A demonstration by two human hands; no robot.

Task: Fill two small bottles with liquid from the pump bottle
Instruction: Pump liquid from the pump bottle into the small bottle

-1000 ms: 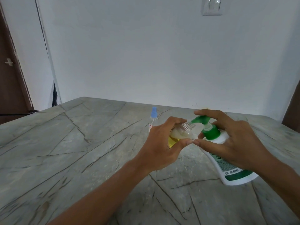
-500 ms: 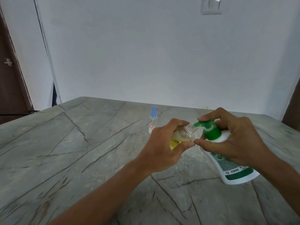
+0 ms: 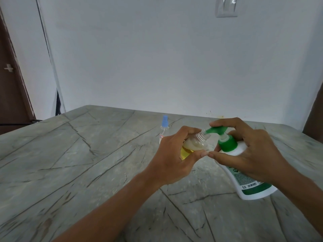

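Note:
My left hand (image 3: 172,159) grips a small clear bottle (image 3: 195,144) holding yellowish liquid, tilted so its threaded open neck meets the green spout. The white pump bottle (image 3: 244,173) with a green collar and pump head (image 3: 218,130) leans on the table. My right hand (image 3: 248,152) wraps round its neck, with a forefinger lying on top of the pump head. A second small bottle (image 3: 164,129) with a pale blue spray cap stands on the table behind my left hand, its lower part hidden.
The grey marble-patterned table (image 3: 78,163) runs to a white wall. A dark door (image 3: 12,81) is at the far left. A light switch (image 3: 226,7) sits high on the wall. The table's right corner lies near a brown edge (image 3: 314,116).
The pump head has risen again after being pressed down half a second ago. Both hands and the two held bottles stay in the same place.

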